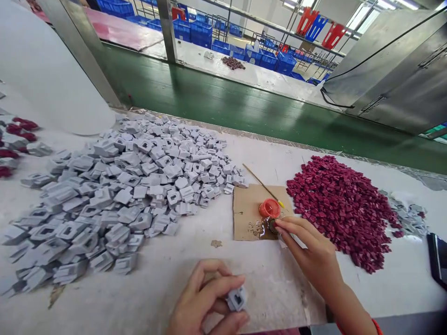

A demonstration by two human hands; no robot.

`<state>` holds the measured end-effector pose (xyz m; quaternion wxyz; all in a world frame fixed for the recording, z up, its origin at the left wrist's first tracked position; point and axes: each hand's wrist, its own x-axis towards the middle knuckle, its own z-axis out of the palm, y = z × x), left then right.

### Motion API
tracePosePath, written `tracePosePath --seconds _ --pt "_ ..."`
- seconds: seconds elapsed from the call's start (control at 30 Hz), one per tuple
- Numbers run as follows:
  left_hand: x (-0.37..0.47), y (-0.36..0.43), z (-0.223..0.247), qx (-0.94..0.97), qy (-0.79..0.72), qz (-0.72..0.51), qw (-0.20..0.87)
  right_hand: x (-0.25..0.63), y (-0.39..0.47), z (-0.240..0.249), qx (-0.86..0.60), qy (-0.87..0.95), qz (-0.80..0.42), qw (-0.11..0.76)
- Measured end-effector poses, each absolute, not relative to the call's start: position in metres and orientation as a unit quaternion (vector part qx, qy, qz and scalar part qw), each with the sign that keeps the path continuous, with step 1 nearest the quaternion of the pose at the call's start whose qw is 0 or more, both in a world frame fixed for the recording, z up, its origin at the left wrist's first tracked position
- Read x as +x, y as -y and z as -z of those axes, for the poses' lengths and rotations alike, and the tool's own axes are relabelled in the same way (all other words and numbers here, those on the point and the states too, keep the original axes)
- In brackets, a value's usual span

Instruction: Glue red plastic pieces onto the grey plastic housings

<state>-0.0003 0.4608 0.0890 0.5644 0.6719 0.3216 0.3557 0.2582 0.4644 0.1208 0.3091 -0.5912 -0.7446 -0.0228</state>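
My left hand (213, 298), near the front edge of the table, grips a small light-grey plastic part (237, 298) with a square opening facing up. To the right, my right hand (310, 249) has its fingers pinched together at a small dark round dish (270, 226). What lies between those fingertips is hidden or too small to name. The dish sits on a piece of cardboard (240, 225) spotted with shiny wet drops. Just behind it stands a small red-orange cup (269, 208). A thin brush-like stick (263, 186) with a yellow end rests across the cardboard's far edge.
Grey plastic parts (139, 186) form a large heap on the left. On the right lies a pile of small maroon pieces (345, 209), with a dark object (437, 260) at the table edge. A green conveyor belt (209, 100) runs behind the table (195, 260).
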Motion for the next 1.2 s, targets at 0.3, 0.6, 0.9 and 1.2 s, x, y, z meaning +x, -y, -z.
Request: tracePosePath --seconds 0.3,0.6,0.9,1.2 --pt "0.012 -0.464 -0.091 0.804 -0.386 -0.375 0.251 0.242 -0.443 -0.123 -0.642 0.651 -0.040 0.403" --pt "0.019 -0.463 -0.097 0.779 -0.423 -0.350 0.303 0.180 -0.413 -0.120 -0.587 0.641 -0.198 0.454" --pt "0.017 -0.462 -0.095 0.764 -0.413 -0.356 0.344 0.177 -0.416 -0.114 -0.568 0.690 -0.200 0.401" --pt "0.016 -0.463 -0.093 0.794 -0.387 -0.345 0.317 0.172 -0.424 -0.115 -0.529 0.722 -0.207 0.396"
